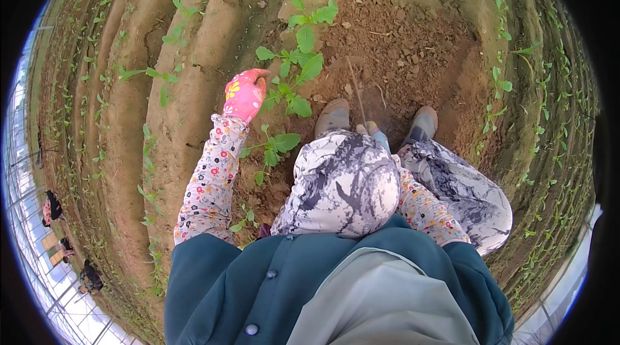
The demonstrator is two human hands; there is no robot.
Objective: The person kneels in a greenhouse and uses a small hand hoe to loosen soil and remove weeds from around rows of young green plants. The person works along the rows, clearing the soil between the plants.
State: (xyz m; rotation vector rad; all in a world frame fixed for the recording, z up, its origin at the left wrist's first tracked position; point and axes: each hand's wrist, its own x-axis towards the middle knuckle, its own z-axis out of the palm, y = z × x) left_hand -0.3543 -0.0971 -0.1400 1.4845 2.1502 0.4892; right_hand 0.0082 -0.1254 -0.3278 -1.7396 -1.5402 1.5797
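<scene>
My left hand [245, 95], in a pink flowered glove with soiled fingertips, is over the soil just left of a leafy green seedling [293, 95]. Its fingers are curled; whether anything is between them cannot be told. Low between the shoes, my right hand [375, 133] wears a light-coloured glove and is partly hidden by the knee. It grips a thin-shafted hand tool [357, 90], seemingly a small hoe, whose blurred head rests at the loosened brown soil [397, 54]. Another seedling [272, 148] grows below my left hand, beside the knee.
My grey shoes [333, 116] stand on the soil. Long ridges with rows of seedlings [164, 76] run on both sides, more plants [501, 84] at the right. Several people [90, 277] are far off at the left edge, near a greenhouse-like frame [53, 291].
</scene>
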